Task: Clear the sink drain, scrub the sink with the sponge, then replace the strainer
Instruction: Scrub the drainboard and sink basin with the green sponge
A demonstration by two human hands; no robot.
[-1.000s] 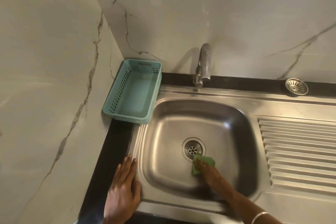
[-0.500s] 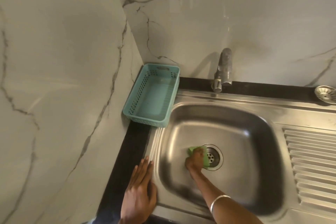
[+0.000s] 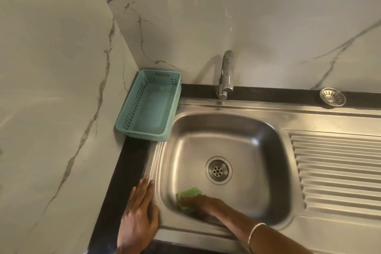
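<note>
My right hand (image 3: 203, 204) presses a green sponge (image 3: 188, 198) against the near-left floor of the steel sink (image 3: 243, 142); whether its fingers curl round the sponge is blurred. The open drain (image 3: 218, 170) lies bare in the middle of the basin, right of and beyond the sponge. The round metal strainer (image 3: 332, 97) sits on the black ledge at the far right, by the wall. My left hand (image 3: 140, 214) rests flat, fingers straight, on the sink's left rim.
A teal plastic basket (image 3: 132, 113) stands in the back left corner, overlapping the sink rim. The tap (image 3: 226, 74) rises behind the basin. A ribbed drainboard (image 3: 338, 171) runs to the right. Marble walls close off the left and back.
My right hand has carried the sponge from beside the drain to the near-left part of the basin, baring the drain. My left hand has stayed on the rim. The view has shifted right.
</note>
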